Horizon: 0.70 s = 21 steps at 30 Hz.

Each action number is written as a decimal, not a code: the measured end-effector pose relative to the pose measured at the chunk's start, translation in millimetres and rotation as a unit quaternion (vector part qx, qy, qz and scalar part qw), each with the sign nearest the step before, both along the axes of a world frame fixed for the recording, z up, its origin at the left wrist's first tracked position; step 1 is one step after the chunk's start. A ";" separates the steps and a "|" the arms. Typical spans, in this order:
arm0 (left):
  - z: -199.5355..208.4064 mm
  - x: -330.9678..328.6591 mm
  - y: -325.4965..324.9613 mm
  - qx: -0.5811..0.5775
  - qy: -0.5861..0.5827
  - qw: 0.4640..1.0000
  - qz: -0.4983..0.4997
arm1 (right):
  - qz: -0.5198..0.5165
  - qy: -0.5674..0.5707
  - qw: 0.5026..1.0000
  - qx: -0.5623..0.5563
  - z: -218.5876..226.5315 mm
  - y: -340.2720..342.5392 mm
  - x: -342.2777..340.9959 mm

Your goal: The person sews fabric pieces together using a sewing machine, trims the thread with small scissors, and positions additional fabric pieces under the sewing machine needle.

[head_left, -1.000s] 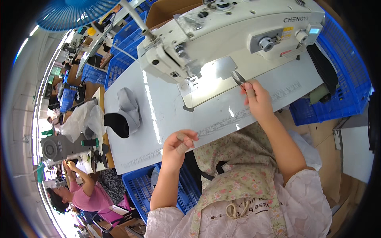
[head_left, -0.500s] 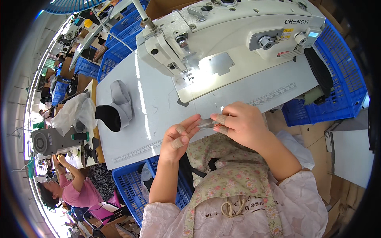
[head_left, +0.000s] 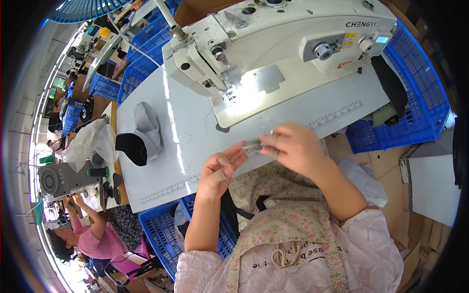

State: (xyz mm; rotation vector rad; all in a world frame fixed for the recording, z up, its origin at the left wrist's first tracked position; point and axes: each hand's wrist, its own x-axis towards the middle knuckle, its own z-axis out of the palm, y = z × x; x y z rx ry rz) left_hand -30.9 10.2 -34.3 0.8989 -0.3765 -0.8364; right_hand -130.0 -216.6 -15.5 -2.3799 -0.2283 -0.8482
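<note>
My left hand [head_left: 218,170] is raised over the front edge of the table, thumb and fingers bent toward each other. Its fingertips meet the end of a small, thin, pale grey piece [head_left: 251,146], whose kind I cannot make out. Closed round the other end of that piece is my right hand [head_left: 295,146], blurred by motion. Tan tape wraps several of my fingers. The white sewing machine [head_left: 273,44] stands beyond my hands, its lamp shining on the needle area. Left of it, a grey and black fabric piece [head_left: 145,134] lies on the table [head_left: 195,141].
Blue plastic crates stand below the table [head_left: 159,229], at the right [head_left: 415,107] and behind at the left [head_left: 132,78]. A ruler strip [head_left: 337,111] runs along the table's front edge. At the far left, a co-worker in pink [head_left: 100,237] sits at another machine [head_left: 63,173].
My right hand has shifted slightly up and blurs with motion; the orange bit at its fingertips no longer shows. My left hand keeps almost the same place. The view has moved a little.
</note>
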 end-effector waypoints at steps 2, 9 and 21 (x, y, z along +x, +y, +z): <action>3.0 0.6 -0.6 0.006 0.002 1.000 0.011 | -0.074 0.019 0.997 0.034 -5.6 -19.5 3.2; 1.8 4.0 2.3 0.026 0.018 0.999 0.038 | -0.124 0.010 0.988 -0.088 -15.1 -37.7 26.3; -0.7 16.0 3.5 0.022 0.028 0.996 0.077 | 0.236 0.172 0.944 0.153 -13.4 -8.3 79.4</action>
